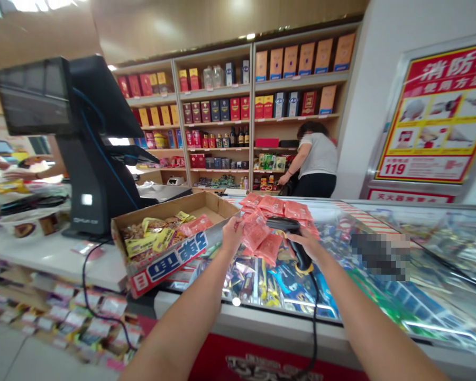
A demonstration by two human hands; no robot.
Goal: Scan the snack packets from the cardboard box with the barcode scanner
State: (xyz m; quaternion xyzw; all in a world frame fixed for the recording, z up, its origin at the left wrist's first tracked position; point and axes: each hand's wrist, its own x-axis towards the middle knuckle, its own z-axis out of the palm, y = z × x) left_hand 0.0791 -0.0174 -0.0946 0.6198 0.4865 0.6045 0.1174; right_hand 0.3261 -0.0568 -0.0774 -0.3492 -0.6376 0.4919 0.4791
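Landmark box: an open, shallow brown cardboard box point(222, 203) with a red, white and blue printed front; yellow-wrapped small packets point(154, 239) and one flat pink packet point(196, 225) lie inside.
Left hand: the left hand point(233, 233) is just right of the box, fingers pinching the edge of a shiny pink plastic packet point(256, 231).
Right hand: the right hand point(304, 242), farther right of the box, has its fingers wrapped around a black handheld scanner point(287, 226) with yellow trim, its head close to the pinched packet.
Pink pile: more shiny pink packets point(299, 210) lie right of the box, on a glass-topped display case point(333, 211).
Cable: a black cord point(315, 312) hangs from the scanner handle.
Register: a black twin-screen register point(91, 203) stands left of the box on a white bench point(55, 264).
Co-worker: a person in a grey top point(320, 153) bends at the wooden shelves point(253, 106), beyond and right of the box.
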